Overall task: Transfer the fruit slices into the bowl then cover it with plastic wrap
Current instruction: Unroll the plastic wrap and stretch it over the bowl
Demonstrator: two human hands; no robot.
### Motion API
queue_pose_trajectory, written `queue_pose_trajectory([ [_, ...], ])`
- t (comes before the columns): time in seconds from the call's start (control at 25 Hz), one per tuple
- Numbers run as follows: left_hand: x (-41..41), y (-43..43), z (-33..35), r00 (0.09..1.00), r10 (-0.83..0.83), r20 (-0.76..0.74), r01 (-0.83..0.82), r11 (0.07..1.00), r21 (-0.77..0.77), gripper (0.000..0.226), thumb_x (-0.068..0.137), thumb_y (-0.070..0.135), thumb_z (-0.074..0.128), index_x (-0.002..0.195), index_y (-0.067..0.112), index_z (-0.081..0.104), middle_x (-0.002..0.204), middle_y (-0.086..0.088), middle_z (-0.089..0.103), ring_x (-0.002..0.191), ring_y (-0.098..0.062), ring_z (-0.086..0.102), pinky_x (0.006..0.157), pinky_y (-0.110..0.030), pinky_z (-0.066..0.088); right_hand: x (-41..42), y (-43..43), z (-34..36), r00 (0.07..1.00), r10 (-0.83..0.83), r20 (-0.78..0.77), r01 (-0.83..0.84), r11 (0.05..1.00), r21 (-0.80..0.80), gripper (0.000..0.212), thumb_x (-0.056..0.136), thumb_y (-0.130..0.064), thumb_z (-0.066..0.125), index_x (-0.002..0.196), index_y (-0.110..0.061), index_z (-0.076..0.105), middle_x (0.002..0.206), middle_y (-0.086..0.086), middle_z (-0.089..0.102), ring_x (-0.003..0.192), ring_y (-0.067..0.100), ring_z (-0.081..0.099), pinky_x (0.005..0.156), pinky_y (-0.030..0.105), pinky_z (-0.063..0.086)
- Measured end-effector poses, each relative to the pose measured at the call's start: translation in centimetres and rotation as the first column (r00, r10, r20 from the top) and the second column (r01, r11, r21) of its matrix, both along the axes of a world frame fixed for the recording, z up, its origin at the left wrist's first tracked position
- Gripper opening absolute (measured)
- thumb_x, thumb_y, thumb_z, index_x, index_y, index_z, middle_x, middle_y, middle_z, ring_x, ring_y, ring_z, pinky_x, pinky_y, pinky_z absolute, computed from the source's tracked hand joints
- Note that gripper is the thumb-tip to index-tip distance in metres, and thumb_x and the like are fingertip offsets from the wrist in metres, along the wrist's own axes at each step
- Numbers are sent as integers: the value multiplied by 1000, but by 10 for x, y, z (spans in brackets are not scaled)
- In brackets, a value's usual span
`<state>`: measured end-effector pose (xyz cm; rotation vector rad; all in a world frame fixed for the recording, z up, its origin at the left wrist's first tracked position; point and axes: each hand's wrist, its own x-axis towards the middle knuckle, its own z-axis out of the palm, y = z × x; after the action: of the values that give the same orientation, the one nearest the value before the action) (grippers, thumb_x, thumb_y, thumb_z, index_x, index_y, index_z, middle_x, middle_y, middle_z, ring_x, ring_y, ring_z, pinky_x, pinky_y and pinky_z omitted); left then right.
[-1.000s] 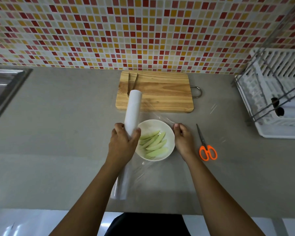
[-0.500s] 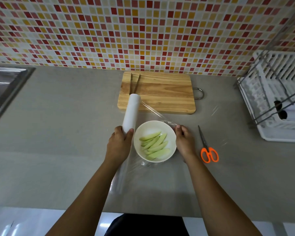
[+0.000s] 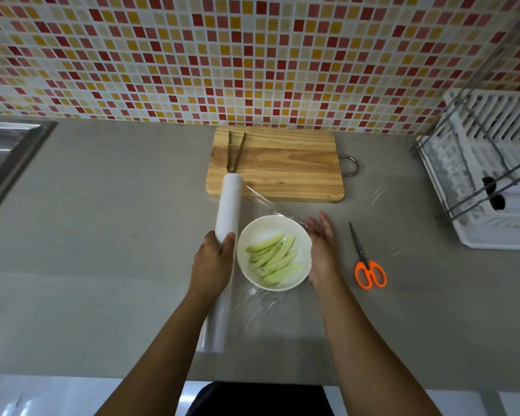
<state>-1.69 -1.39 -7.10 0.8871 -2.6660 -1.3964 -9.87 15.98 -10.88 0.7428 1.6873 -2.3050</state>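
A white bowl (image 3: pixel 254 232) stands on the grey counter with several pale green fruit slices (image 3: pixel 273 259) in it. My left hand (image 3: pixel 212 262) grips a long white roll of plastic wrap (image 3: pixel 229 205) just left of the bowl. A clear sheet of wrap (image 3: pixel 263 202) stretches from the roll over the bowl toward the right. My right hand (image 3: pixel 321 250) lies flat, fingers straight, against the bowl's right side, pressing the sheet down there.
A wooden cutting board (image 3: pixel 276 165) with metal tongs (image 3: pixel 234 151) lies behind the bowl. Orange-handled scissors (image 3: pixel 367 262) lie right of my right hand. A white dish rack (image 3: pixel 490 181) fills the right edge, a steel sink (image 3: pixel 3 157) the left.
My left hand has slid the roll leftward off the bowl, unrolling more wrap. My right hand has let go of its pinch on the wrap's edge and flattened beside the bowl.
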Motion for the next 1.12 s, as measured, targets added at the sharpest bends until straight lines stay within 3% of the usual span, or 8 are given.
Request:
queue_pose_trajectory([
  [0.08, 0, -2, -1, 1000, -7, 0, 7, 1000, 24, 41, 98, 38, 40, 120, 4, 48, 115, -20, 61, 96, -33, 55, 73, -33, 38, -1, 2, -1, 998, 68, -19, -68, 998, -18, 44, 94, -4, 45, 130, -29, 46, 103, -13, 62, 88, -7, 61, 70, 16, 50],
  [0.28, -1, -3, -4, 1000, -7, 13, 6, 998, 59, 42, 98, 39, 39, 121, 5, 47, 116, -20, 59, 101, -35, 55, 75, -33, 38, -3, 3, -7, 984, 160, 78, -157, 986, -48, 25, 99, -22, 39, 102, -36, 60, 104, -7, 66, 97, 17, 64, 87, 39, 50],
  [0.44, -1, -2, -4, 1000, -8, 6, 7, 998, 55, 41, 98, 38, 39, 120, 4, 48, 114, -19, 60, 90, -26, 52, 73, -31, 36, 0, 2, -10, 988, 106, 110, -102, 994, -41, 28, 99, -33, 33, 113, -32, 58, 113, 0, 63, 104, 25, 60, 90, 41, 49],
  [0.56, -1, -3, -4, 1000, -8, -1, 8, 998, 58, 40, 99, 38, 38, 119, 5, 49, 114, -18, 60, 89, -24, 50, 74, -31, 36, -3, 6, -12, 984, 124, 128, -141, 982, 128, 36, 96, -23, 42, 132, -23, 47, 125, 5, 59, 112, 26, 59, 98, 45, 46],
  [0.68, 0, -4, -4, 1000, 2, -6, -2, 997, 76, 41, 99, 39, 37, 120, 8, 51, 113, -15, 61, 89, -24, 50, 74, -31, 35, -2, 11, -3, 994, 22, -109, 23, 920, 391, 35, 97, -26, 37, 126, -16, 54, 127, 4, 60, 119, 21, 55, 105, 40, 41],
  [0.84, 0, -5, -6, 1000, -10, 21, 8, 996, 87, 44, 99, 42, 33, 123, 9, 50, 115, -16, 61, 89, -23, 50, 76, -31, 36, 19, 2, -4, 941, 303, -153, -196, 854, 482, 38, 98, -36, 32, 126, -25, 55, 124, -11, 57, 116, 6, 51, 100, 25, 38],
  [1.0, -2, -4, -7, 999, -29, 30, 26, 994, 102, 45, 100, 41, 29, 127, 7, 45, 120, -18, 59, 94, -28, 52, 77, -31, 35, 24, -5, -7, 982, 176, -74, -125, 885, 449, 31, 99, -29, 35, 102, -16, 63, 107, 7, 66, 93, 15, 59, 86, 31, 44],
  [1.12, -2, 0, -8, 1000, 1, 9, -2, 997, 75, 45, 99, 42, 32, 124, 8, 45, 119, -19, 60, 102, -35, 56, 77, -35, 39, 23, -7, -6, 980, 170, -102, -94, 852, 516, 35, 99, -26, 35, 95, -9, 65, 89, 2, 64, 84, 15, 57, 76, 26, 39],
])
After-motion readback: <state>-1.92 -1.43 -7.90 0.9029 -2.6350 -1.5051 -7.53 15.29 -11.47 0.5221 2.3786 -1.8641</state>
